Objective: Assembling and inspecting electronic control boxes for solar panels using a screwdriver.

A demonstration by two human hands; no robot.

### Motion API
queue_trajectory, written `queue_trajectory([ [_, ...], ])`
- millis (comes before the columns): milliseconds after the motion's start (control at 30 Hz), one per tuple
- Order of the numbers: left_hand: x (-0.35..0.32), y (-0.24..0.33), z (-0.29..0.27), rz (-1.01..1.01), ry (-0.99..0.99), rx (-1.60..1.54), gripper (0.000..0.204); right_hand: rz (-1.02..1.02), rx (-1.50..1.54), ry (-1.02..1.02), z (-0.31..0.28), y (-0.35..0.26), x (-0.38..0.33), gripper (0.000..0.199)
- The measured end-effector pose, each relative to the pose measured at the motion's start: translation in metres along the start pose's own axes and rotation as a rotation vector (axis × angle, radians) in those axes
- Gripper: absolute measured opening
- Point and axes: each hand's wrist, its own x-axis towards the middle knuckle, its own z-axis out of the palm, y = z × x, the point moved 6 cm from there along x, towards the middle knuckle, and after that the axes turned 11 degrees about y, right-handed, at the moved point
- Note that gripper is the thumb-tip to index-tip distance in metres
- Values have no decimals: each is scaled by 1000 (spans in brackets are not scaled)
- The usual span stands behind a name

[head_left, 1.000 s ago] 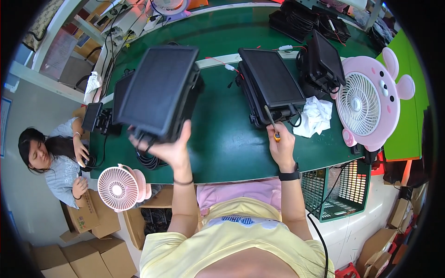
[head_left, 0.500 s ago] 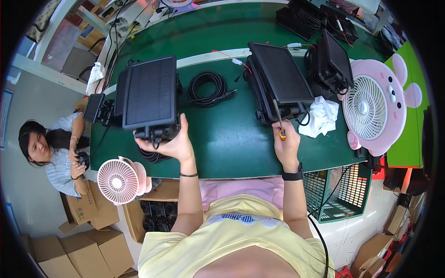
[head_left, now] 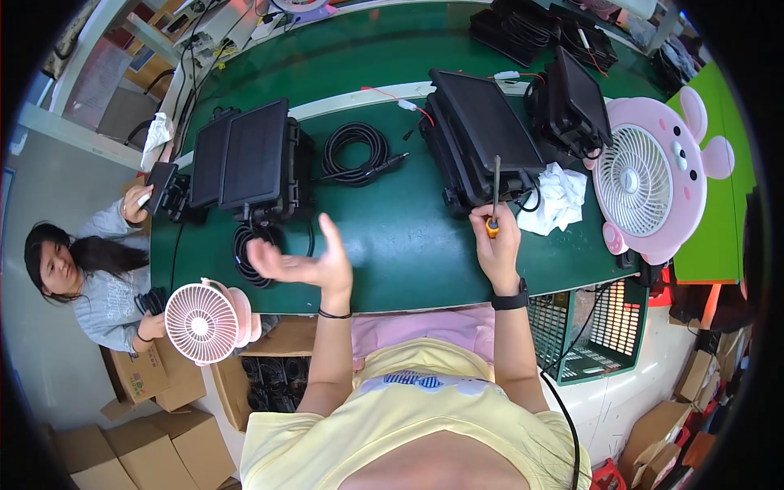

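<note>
Our left hand (head_left: 324, 269) spread, empty; right hand (head_left: 500, 249) grips screwdriver (head_left: 492, 228). Left-of-centre panel unit (head_left: 255, 159) looks set down; we can't tell if right-of-centre unit (head_left: 482, 122) is finished.

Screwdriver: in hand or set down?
In hand: the right hand holds the screwdriver by its orange handle, metal shaft pointing forward.

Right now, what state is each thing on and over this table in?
Left hand: open, empty
Right hand: closed around the screwdriver
Screwdriver: held, shaft pointing away from the person
Left black panel unit: on the green table, unheld
Black cable: coiled
White cloth or paper: crumpled
Pink eared fan: can't tell whether running
</note>
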Motion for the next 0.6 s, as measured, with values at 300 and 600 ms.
queue_trajectory([
  [300,-47,39,116,602,-1050,-100,28,385,371,125,-22,46,-31,19],
  [600,-44,10,155,97,-859,-114,35,437,457,185,-42,33,-17,26],
])
